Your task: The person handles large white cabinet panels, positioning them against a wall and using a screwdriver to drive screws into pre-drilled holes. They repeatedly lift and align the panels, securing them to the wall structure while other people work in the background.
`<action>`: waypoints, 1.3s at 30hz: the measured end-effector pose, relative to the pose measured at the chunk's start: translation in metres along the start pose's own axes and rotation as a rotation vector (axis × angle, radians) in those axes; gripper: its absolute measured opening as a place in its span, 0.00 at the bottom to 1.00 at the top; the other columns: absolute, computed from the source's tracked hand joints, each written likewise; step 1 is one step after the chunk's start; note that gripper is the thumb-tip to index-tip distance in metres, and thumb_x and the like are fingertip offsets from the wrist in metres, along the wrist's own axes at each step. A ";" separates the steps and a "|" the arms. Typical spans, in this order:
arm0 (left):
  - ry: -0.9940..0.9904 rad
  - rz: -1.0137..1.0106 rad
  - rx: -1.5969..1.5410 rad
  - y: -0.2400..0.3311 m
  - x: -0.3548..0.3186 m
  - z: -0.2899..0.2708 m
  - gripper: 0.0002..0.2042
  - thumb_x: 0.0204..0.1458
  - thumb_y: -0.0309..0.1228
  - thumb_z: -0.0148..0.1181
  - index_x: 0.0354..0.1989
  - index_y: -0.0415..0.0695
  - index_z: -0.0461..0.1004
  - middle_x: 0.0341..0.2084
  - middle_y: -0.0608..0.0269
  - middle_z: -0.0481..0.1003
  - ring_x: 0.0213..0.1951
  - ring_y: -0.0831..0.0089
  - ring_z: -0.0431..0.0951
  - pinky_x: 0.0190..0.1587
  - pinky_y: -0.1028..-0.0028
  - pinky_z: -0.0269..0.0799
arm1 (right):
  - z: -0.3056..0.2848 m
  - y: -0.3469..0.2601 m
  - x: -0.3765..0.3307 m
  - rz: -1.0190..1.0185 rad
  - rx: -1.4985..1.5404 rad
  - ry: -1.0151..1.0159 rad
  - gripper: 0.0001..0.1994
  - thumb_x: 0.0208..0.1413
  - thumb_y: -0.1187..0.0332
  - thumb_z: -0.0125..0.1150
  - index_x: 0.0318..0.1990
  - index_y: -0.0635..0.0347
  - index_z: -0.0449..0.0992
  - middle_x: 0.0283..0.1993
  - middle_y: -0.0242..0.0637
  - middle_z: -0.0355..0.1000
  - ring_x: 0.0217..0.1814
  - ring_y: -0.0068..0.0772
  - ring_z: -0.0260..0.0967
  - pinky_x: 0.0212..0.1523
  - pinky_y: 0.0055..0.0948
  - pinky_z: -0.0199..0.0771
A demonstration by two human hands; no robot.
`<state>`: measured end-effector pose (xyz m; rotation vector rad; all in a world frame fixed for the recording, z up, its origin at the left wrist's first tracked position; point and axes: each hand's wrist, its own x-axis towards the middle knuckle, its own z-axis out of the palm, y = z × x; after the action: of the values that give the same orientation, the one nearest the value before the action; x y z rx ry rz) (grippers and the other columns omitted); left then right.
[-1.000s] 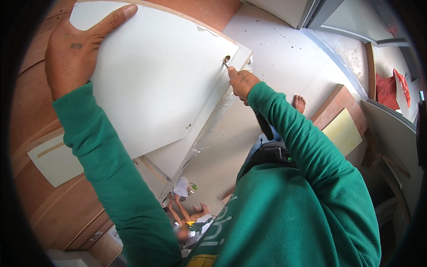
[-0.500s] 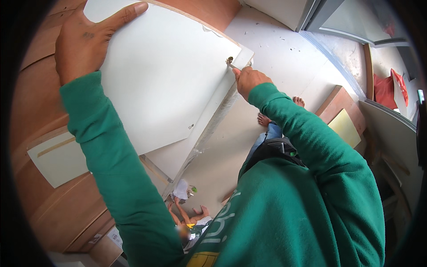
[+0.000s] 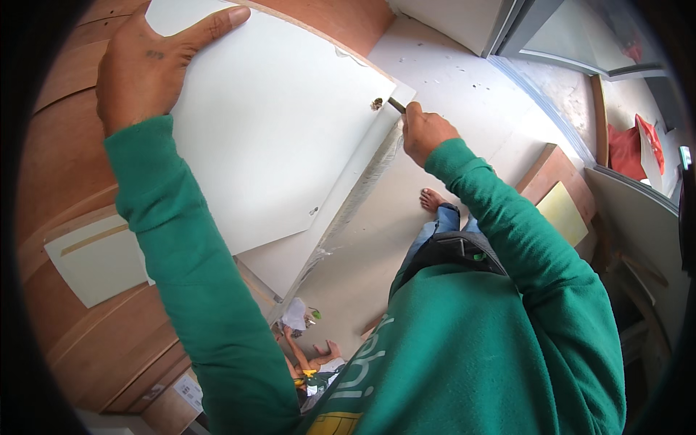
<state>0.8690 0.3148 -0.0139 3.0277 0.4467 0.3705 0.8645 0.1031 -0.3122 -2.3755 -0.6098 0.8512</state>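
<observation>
My left hand (image 3: 145, 76) grips the far left edge of a white board (image 3: 268, 130), thumb along its top face and other fingers hidden. A rough hole (image 3: 376, 104) with broken brown edges is cut near the board's right corner; a smaller mark (image 3: 313, 211) sits nearer me. My right hand (image 3: 429, 135) is closed around a narrow dark metal tool (image 3: 396, 106), chisel-like, its tip just right of the hole at the board's edge. Most of the tool is hidden in the fist. Beneath the white board lies another pale board (image 3: 279, 259).
Brown wooden boards (image 3: 109, 341) spread along the left, with a small white panel (image 3: 98, 261) on them. Another person (image 3: 315, 362) sits low at the bottom. A wood block (image 3: 545, 174) and yellowish piece (image 3: 557, 214) stand right, near a sliding door frame (image 3: 544, 101) and red bag (image 3: 629, 152).
My right hand has drawn the tool back out of the hole, slightly right and toward me. The left hand and the white board have shifted slightly right in view.
</observation>
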 end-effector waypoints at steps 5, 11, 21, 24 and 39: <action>0.006 0.017 -0.009 -0.001 -0.001 0.002 0.30 0.41 0.39 0.79 0.47 0.30 0.75 0.34 0.47 0.81 0.34 0.64 0.83 0.40 0.70 0.80 | 0.001 -0.021 -0.011 0.039 0.044 0.033 0.11 0.63 0.67 0.47 0.45 0.67 0.68 0.39 0.57 0.78 0.37 0.60 0.79 0.40 0.50 0.80; 0.014 0.044 -0.018 0.002 -0.002 0.001 0.30 0.41 0.38 0.79 0.47 0.30 0.74 0.34 0.47 0.81 0.35 0.63 0.83 0.40 0.70 0.80 | 0.000 -0.016 -0.003 -0.035 -0.106 0.138 0.07 0.63 0.71 0.47 0.42 0.66 0.67 0.36 0.56 0.78 0.36 0.58 0.80 0.36 0.51 0.80; 0.045 0.131 -0.062 0.011 -0.004 0.005 0.30 0.41 0.37 0.79 0.48 0.30 0.74 0.35 0.47 0.81 0.36 0.63 0.83 0.41 0.70 0.79 | 0.010 -0.012 -0.002 -0.063 -0.119 0.142 0.06 0.63 0.72 0.47 0.43 0.67 0.66 0.35 0.56 0.78 0.34 0.59 0.80 0.35 0.51 0.80; 0.062 0.165 -0.079 0.015 -0.007 0.004 0.30 0.41 0.37 0.79 0.48 0.30 0.74 0.35 0.47 0.81 0.36 0.63 0.83 0.41 0.70 0.79 | 0.014 -0.014 -0.001 -0.028 -0.131 0.137 0.07 0.63 0.73 0.47 0.43 0.67 0.66 0.35 0.56 0.78 0.35 0.59 0.80 0.36 0.51 0.81; 0.130 0.327 -0.095 0.031 -0.015 0.001 0.30 0.41 0.36 0.79 0.49 0.29 0.73 0.35 0.47 0.81 0.37 0.63 0.83 0.42 0.69 0.79 | 0.041 -0.030 0.014 0.092 0.101 0.000 0.13 0.65 0.65 0.47 0.48 0.65 0.70 0.38 0.58 0.77 0.41 0.59 0.78 0.40 0.50 0.80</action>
<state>0.8644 0.2806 -0.0154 2.9910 -0.0635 0.5894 0.8397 0.1468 -0.3268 -2.3264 -0.4490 0.8998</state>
